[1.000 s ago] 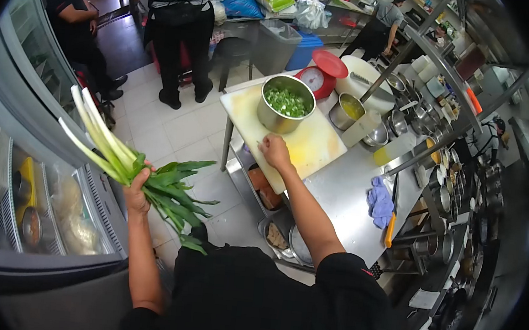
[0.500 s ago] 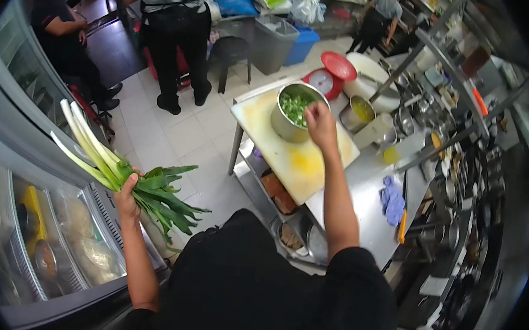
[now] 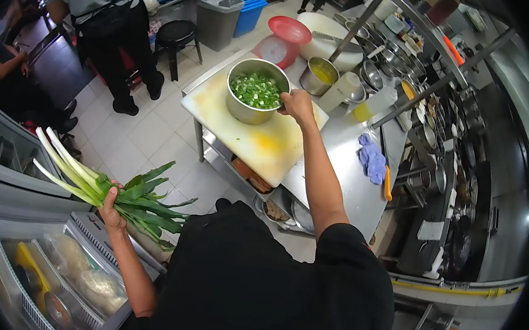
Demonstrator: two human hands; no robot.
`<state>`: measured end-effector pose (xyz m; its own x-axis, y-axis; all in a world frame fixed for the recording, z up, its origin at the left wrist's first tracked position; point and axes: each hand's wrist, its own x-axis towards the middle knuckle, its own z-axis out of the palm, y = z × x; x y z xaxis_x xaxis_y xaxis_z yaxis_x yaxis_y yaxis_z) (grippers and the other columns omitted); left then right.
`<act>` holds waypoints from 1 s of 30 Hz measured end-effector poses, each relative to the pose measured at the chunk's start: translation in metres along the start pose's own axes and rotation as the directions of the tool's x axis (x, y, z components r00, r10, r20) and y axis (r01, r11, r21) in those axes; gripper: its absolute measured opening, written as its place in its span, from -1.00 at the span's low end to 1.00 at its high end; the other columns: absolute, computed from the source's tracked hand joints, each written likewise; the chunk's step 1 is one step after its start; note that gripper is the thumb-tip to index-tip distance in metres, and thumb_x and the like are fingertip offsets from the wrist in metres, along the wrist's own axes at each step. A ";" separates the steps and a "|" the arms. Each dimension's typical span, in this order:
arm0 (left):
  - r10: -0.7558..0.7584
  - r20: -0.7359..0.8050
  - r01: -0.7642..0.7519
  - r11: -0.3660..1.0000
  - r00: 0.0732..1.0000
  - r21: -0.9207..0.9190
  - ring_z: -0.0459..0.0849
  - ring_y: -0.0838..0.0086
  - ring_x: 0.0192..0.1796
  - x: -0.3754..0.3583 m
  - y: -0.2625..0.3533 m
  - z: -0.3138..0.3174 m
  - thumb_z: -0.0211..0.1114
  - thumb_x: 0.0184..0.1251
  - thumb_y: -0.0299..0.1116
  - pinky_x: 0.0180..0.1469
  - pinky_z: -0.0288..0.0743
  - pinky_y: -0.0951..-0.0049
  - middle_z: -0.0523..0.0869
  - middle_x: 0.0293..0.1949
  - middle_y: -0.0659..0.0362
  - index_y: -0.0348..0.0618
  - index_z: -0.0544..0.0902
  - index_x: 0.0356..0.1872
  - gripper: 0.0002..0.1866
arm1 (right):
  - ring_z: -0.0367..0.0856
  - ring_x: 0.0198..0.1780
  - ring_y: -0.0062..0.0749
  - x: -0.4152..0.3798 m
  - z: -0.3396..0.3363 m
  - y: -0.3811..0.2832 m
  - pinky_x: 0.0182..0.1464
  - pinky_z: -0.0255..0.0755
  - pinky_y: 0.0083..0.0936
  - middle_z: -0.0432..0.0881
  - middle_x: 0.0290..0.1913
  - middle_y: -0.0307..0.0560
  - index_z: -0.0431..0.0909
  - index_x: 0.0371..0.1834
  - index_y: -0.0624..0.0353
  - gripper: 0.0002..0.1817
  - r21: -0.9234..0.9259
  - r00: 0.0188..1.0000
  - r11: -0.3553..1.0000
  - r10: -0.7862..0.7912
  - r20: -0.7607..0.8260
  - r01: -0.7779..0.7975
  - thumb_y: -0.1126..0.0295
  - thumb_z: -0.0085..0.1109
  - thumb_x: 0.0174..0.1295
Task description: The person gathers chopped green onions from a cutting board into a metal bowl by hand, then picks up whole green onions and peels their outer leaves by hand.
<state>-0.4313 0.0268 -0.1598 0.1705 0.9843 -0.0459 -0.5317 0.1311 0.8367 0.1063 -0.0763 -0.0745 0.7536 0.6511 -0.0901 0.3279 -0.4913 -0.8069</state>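
Observation:
My left hand is closed round a bunch of leeks, held out over the floor beside the fridge. Their white stalks point up and left, and the broad green leaves fan to the right. On a white cutting board stands a metal pot with chopped green onion inside. My right hand grips the pot's right side at the rim; part of its fingers is hidden. A yellow stain marks the board in front of the pot.
Behind the board are a red scale, a pot of yellow liquid and squeeze bottles. A purple cloth and an orange-handled tool lie right. The fridge drawer is at left. People stand near a black stool.
My right hand has gone from over the pot's opening to gripping its right rim. The view has shifted to the right. The leeks remain in my left hand.

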 end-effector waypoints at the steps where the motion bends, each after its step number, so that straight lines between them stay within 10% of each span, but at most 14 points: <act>1: -0.012 -0.011 0.012 1.000 1.000 0.002 0.60 0.41 -0.12 0.002 -0.003 0.001 0.29 0.24 -0.49 -0.02 0.56 0.39 0.60 -0.14 0.15 -0.24 0.48 0.05 -0.65 | 0.72 -0.54 -0.24 -0.008 -0.002 0.001 -0.50 0.59 -0.45 0.66 -0.56 0.15 0.60 -0.45 0.54 -0.67 0.002 0.998 1.000 -0.015 -0.065 0.015 0.36 0.08 0.16; 12: -0.152 0.025 0.152 0.988 0.988 0.004 0.58 0.40 -0.11 0.021 -0.020 -0.012 0.24 0.27 -0.50 0.02 0.54 0.37 0.59 -0.11 0.13 -0.26 0.43 0.13 -0.60 | 0.68 -0.54 -0.28 -0.113 -0.175 0.130 -0.45 0.69 -0.44 0.65 -0.47 0.13 0.55 -0.45 0.60 -0.71 0.163 0.897 0.981 0.161 -0.413 -0.101 0.45 0.07 0.17; 23: -0.228 0.088 0.229 0.973 0.970 -0.001 0.58 0.41 -0.09 0.046 -0.028 -0.005 0.25 0.26 -0.51 0.02 0.53 0.38 0.60 -0.12 0.14 -0.27 0.45 0.11 -0.61 | 0.67 -0.50 -0.36 -0.135 -0.159 0.202 -0.45 0.67 -0.53 0.62 -0.45 0.04 0.51 -0.45 0.47 -0.74 0.373 0.760 0.920 0.326 -0.562 -0.119 0.42 0.08 0.27; 30: -0.217 0.095 0.215 0.976 0.972 0.030 0.59 0.42 -0.10 0.037 -0.022 0.011 0.28 0.23 -0.50 0.00 0.55 0.39 0.61 -0.13 0.14 -0.26 0.46 0.10 -0.60 | 0.63 -0.45 -0.53 -0.192 -0.114 0.159 -0.50 0.47 -0.57 0.66 -0.40 -0.20 0.62 -0.27 0.21 -0.81 0.107 0.962 0.962 0.260 -0.084 -0.251 0.29 0.20 0.27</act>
<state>-0.4035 0.0593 -0.1740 0.3594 0.9167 -0.1744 -0.4575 0.3360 0.8232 0.0789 -0.3453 -0.1194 0.8580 0.4502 -0.2474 0.0659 -0.5741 -0.8162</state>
